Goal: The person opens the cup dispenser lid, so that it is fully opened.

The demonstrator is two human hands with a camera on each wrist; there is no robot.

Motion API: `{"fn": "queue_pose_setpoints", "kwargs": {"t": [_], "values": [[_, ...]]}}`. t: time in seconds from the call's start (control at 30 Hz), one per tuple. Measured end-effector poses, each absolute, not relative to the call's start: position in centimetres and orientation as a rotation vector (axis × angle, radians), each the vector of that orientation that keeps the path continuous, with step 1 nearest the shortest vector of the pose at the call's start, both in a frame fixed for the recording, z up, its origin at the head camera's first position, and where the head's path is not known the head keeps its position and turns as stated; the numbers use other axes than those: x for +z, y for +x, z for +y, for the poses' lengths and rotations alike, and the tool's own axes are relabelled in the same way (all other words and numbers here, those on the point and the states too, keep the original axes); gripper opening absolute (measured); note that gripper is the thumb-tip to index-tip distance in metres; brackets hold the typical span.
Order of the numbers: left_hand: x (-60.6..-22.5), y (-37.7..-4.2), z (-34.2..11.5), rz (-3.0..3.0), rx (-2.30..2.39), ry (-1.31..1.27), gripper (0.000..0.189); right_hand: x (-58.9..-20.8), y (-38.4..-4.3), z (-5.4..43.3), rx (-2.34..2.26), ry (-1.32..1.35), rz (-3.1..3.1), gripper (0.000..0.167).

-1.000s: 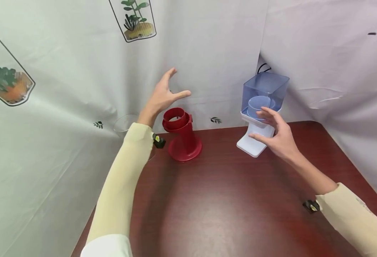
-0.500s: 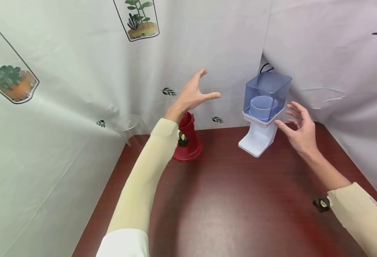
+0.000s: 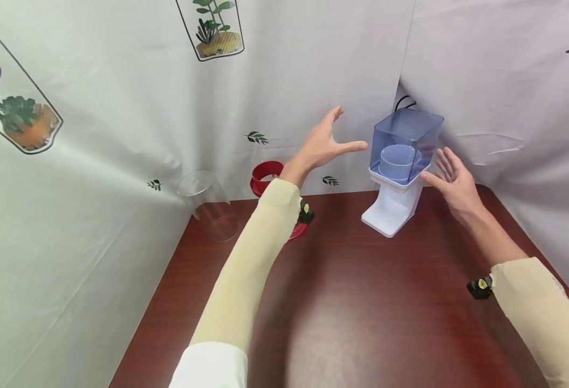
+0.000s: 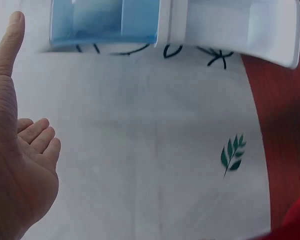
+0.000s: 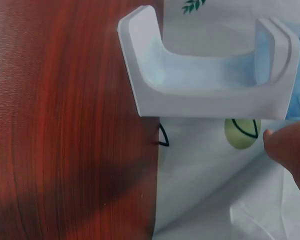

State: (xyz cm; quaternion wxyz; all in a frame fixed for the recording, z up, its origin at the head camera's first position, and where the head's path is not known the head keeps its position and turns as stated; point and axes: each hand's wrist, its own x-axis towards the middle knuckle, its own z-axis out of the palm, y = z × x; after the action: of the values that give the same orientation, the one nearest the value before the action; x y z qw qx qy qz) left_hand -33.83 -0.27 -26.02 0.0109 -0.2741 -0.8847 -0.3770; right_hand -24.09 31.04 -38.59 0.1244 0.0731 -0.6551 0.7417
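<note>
A dispenser-like device with a white stand (image 3: 390,211) and a see-through blue square box (image 3: 381,134) on top stands at the table's back right. Inside the box a round cup shape shows. Left of the box, my left hand (image 3: 320,144) is held in the air, thumb and fingers spread wide, with nothing in it. In the left wrist view that hand (image 4: 22,165) is apart from the box. At the box's right side is my right hand (image 3: 459,188), its fingers relaxed and thumb tip close to the white rim. The right wrist view shows its thumb (image 5: 292,150) beside the box.
Behind my left forearm, a red stand with a ring top (image 3: 260,183) is partly hidden. A clear cylinder (image 3: 208,210) stands left of it on the dark red-brown table (image 3: 362,302). White cloth with plant prints (image 3: 303,64) hangs behind and at both sides.
My left hand has moved right, from above the red stand toward the blue box. My right hand has gone from in front of the box to its right side. The device has stayed put.
</note>
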Motion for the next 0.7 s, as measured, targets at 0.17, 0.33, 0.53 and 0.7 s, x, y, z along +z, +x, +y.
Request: {"fn": "queue_pose_setpoints", "kwargs": {"t": [0.17, 0.33, 0.53, 0.7], "values": [[-26.7, -33.3, 1.9, -2.769, -1.181, -0.868, 0.125, -38.7, -24.9, 31.4, 2.175, 0.257, -1.969, 0.111], [-27.2, -32.6, 4.0, -2.774, -1.227, -0.830, 0.131, -39.0, -25.7, 31.5, 1.989, 0.235, -2.200, 0.115], [-27.7, -31.6, 6.4, -2.750, -1.197, -0.790, 0.135, -39.5, -26.4, 31.1, 1.838, 0.232, -2.330, 0.116], [-28.1, -31.0, 7.7, -2.759, -1.133, -0.752, 0.135, -39.8, -26.7, 30.5, 1.802, 0.222, -2.353, 0.111]]}}
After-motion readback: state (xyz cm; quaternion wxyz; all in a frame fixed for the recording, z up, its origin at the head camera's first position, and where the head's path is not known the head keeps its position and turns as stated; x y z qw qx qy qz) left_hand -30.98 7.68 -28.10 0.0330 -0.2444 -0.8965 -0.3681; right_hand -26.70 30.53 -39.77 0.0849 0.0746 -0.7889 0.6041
